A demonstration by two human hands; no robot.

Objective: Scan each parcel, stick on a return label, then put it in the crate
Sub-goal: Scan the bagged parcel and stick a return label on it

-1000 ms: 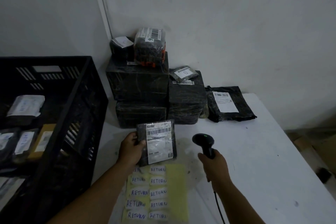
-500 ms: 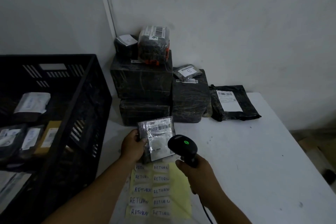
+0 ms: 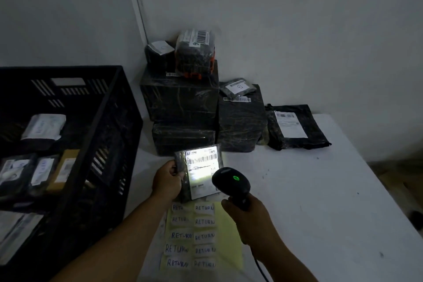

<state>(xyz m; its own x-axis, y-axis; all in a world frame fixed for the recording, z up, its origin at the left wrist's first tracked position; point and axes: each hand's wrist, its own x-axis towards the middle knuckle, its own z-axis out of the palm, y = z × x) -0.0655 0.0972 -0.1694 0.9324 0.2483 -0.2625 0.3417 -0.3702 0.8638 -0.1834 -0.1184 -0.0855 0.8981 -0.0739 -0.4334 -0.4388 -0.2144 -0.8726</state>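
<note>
Glare washes out the parcel label (image 3: pixel 201 173); the scanner cable (image 3: pixel 261 269) and crate (image 3: pixel 109 135) run off the frame's bottom and left edges.

A dim parcel-returns room: wrapped parcels (image 3: pixel 183 101) stacked beyond the hands, crate (image 3: pixel 109 135) left of them, return labels (image 3: pixel 203 236) underneath.

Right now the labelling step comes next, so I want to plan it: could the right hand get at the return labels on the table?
Probably not yet: the right hand grips the scanner. The labels lie uncovered just beside it, so once the scanner is put down the way looks free.
</note>
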